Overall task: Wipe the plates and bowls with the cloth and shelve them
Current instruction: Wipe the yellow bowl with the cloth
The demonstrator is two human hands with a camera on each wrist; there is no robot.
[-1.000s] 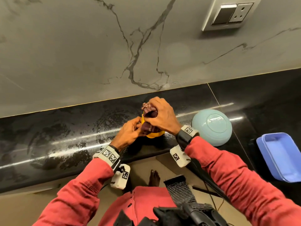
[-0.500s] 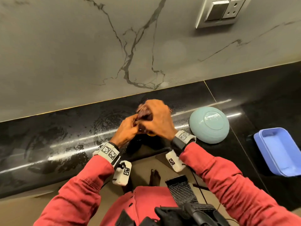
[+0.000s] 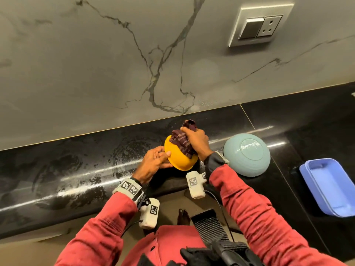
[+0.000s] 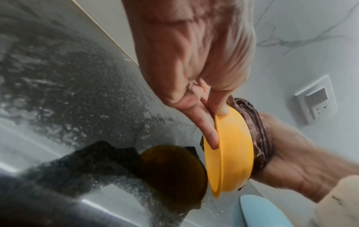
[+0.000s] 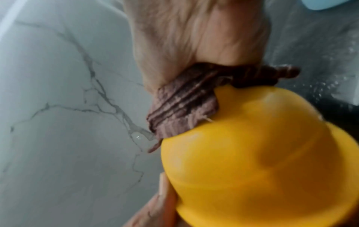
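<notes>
Head view: black wet table (image 3: 76,169) under a marble wall; left hand (image 3: 153,164) pinches the yellow bowl (image 3: 178,160) rim, bowl tipped on edge above it. Left wrist: thumb over rim, fingers inside. Right wrist: right hand (image 5: 194,38) clutches the cloth (image 5: 182,110) against the bowl's outside, so it's nearer.

yellow bowl (image 3: 181,160): smooth plastic with a soft sheen
cloth (image 3: 181,142): ribbed woven fabric, matt, maroon checks
countertop (image 3: 76,169): glossy black stone, water-spotted
wall (image 3: 115,64): smooth grey veined marble, satin
pale blue bowl (image 3: 247,155): smooth, glossy
blue tray (image 3: 330,187): matt plastic
</notes>
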